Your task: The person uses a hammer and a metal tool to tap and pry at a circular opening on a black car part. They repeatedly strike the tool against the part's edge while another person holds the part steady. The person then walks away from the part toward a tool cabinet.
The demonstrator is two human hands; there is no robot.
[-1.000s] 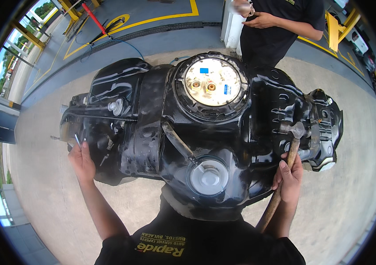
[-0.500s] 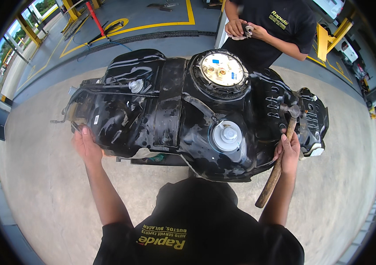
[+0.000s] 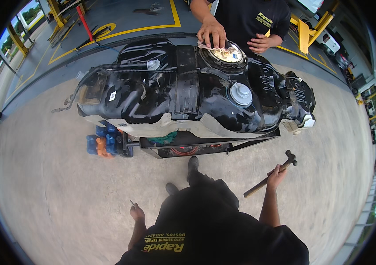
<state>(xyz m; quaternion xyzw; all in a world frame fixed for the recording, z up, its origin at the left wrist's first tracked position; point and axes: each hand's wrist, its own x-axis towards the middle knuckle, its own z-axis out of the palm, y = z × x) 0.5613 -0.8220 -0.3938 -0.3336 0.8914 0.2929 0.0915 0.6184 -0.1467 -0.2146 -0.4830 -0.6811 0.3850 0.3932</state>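
Note:
My right hand [image 3: 276, 176] is closed round the wooden handle of a hammer [image 3: 257, 188], just below its dark metal head, over the concrete floor to the right. Low on the left, my left hand [image 3: 137, 213] is closed on a thin dark rod-like tool, of which only the tip shows. Both hands are apart from the large black fuel tank [image 3: 137, 99] in front of me. On the tank are a grey round fitting [image 3: 241, 93], a smaller grey fitting [image 3: 153, 64] and a large round port. A co-worker's hand [image 3: 212, 33] presses a pale cloth [image 3: 204, 46] to that port.
The tank rests on a black cart [image 3: 188, 152] with a green cloth [image 3: 163, 139] on it. Blue and orange bottles [image 3: 104, 143] hang at the cart's left end. A ribbed black hose [image 3: 121, 69] runs over the tank's left side. Yellow lift posts stand behind.
I have stepped back, and both my hands have moved away from the tank, lower and nearer my body. The co-worker's hand has come down onto the port with the cloth.

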